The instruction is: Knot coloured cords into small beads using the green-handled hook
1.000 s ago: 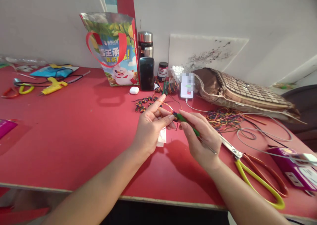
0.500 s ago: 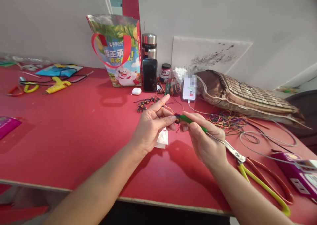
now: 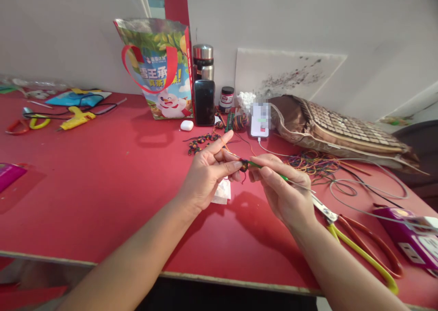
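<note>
Between thumb and fingers my left hand (image 3: 204,176) pinches a small multicoloured crochet piece (image 3: 244,166), its index finger raised with orange yarn (image 3: 224,142) running over it. My right hand (image 3: 285,187) is closed on a green-handled crochet hook (image 3: 255,163), whose tip meets the piece. The metal end of the hook's shaft juts back past my right fingers. A finished-looking string of dark multicoloured crochet knots (image 3: 201,139) lies on the table behind my left hand. Beyond it sits a ball of multicoloured yarn (image 3: 241,122).
Yellow-and-red-handled scissors (image 3: 362,251) lie beside my right forearm, near a purple power strip (image 3: 407,238). Loose yarn (image 3: 311,161) and a white cable spread on the right. A shopping bag (image 3: 160,73), black phone (image 3: 204,103), lit phone (image 3: 260,120) and patterned bag (image 3: 342,133) line the back.
The hook has turned slightly in my right hand, so its green handle shows thinner. Both hands stay close together at the crochet piece. The whole view has shifted a little.
</note>
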`<state>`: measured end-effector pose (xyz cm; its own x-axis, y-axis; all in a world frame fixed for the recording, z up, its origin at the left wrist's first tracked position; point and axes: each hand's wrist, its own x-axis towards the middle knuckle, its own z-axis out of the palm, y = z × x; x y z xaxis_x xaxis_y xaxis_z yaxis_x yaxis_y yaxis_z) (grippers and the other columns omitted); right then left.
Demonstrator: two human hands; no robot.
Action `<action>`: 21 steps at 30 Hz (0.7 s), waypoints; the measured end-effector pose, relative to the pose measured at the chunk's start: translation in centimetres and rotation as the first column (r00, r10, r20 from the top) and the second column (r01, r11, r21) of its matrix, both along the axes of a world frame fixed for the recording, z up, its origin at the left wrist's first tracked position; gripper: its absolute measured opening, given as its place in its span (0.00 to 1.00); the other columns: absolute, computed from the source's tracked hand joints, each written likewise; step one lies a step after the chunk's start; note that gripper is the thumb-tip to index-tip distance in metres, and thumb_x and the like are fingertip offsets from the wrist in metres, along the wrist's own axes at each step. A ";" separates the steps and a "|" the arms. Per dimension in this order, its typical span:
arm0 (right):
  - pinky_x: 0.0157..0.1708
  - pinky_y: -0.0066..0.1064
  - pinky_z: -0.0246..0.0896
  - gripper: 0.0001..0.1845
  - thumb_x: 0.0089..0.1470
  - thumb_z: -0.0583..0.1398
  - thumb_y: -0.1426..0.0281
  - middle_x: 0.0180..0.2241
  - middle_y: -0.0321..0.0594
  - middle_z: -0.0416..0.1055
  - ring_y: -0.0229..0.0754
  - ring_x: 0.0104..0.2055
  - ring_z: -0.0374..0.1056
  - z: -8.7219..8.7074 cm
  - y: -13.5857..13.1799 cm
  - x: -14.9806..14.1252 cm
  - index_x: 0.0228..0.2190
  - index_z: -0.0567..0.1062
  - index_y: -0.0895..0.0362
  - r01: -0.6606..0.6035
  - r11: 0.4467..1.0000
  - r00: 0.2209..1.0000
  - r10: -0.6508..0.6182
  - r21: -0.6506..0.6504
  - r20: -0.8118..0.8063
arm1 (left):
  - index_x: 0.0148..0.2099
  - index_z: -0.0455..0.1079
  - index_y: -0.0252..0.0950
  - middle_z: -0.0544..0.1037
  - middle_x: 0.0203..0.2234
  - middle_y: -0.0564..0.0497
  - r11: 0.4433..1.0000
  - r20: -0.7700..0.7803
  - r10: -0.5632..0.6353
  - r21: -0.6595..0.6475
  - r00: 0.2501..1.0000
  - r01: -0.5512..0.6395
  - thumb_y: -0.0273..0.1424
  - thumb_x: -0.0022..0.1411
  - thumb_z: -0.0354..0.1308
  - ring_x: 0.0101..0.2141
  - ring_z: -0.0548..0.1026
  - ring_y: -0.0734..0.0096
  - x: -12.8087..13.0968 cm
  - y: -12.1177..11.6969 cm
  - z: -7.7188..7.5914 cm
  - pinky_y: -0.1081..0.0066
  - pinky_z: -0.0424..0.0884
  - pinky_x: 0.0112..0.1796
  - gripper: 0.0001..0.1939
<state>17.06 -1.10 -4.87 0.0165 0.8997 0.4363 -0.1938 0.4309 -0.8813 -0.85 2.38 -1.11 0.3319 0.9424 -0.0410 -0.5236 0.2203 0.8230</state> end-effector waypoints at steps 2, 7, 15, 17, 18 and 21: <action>0.40 0.39 0.69 0.10 0.65 0.69 0.64 0.34 0.39 0.78 0.43 0.37 0.73 0.1 0.1 0.1 0.47 0.89 0.41 0.018 1.000 1.000 -0.019 0.019 0.018 | 0.75 0.65 0.31 0.80 0.25 0.58 1.000 0.002 0.017 -0.014 1.000 -0.017 0.23 0.50 0.77 0.23 0.78 0.73 -0.1 0.1 0.0 0.71 0.73 0.30 0.51; 0.38 0.39 0.68 0.09 0.65 0.69 0.64 0.35 0.40 0.79 0.43 0.36 0.72 0.4 0.2 0.2 0.46 0.90 0.41 0.052 0.998 0.999 -0.052 0.032 0.007 | 0.74 0.65 0.32 0.80 0.25 0.59 0.999 0.003 0.043 -0.022 0.999 -0.043 0.22 0.50 0.77 0.22 0.78 0.74 -0.2 0.2 0.1 0.71 0.71 0.29 0.51; 0.37 0.39 0.68 0.09 0.63 0.70 0.66 0.34 0.40 0.80 0.43 0.35 0.72 0.7 0.1 0.0 0.43 0.90 0.43 0.065 0.998 0.997 -0.065 0.018 -0.030 | 0.72 0.68 0.33 0.80 0.25 0.60 0.999 0.008 0.043 -0.016 0.999 -0.043 0.22 0.49 0.77 0.21 0.78 0.74 -0.1 0.3 0.1 0.71 0.70 0.28 0.48; 0.36 0.38 0.68 0.09 0.62 0.70 0.67 0.34 0.41 0.79 0.43 0.35 0.72 0.8 0.2 -0.1 0.42 0.91 0.44 0.073 0.997 0.997 -0.072 0.010 -0.040 | 0.72 0.68 0.32 0.80 0.25 0.60 0.999 0.010 0.046 -0.015 0.999 -0.046 0.23 0.49 0.77 0.21 0.78 0.74 -0.1 0.3 0.1 0.71 0.70 0.28 0.49; 0.36 0.38 0.68 0.09 0.62 0.70 0.67 0.33 0.40 0.79 0.43 0.35 0.72 0.8 0.2 -0.1 0.42 0.91 0.44 0.074 0.997 0.996 -0.073 0.010 -0.041 | 0.72 0.68 0.32 0.80 0.25 0.60 0.999 0.009 0.047 -0.014 0.999 -0.047 0.23 0.49 0.77 0.21 0.78 0.74 -0.1 0.3 0.0 0.71 0.70 0.28 0.49; 0.36 0.37 0.68 0.10 0.62 0.69 0.69 0.34 0.41 0.80 0.42 0.35 0.72 1.0 0.2 -0.1 0.42 0.91 0.45 0.069 0.998 0.997 -0.069 0.013 -0.044 | 0.73 0.67 0.33 0.80 0.25 0.59 0.999 -0.008 0.054 -0.004 0.999 -0.054 0.24 0.49 0.77 0.22 0.78 0.74 -0.1 0.3 0.0 0.71 0.70 0.28 0.49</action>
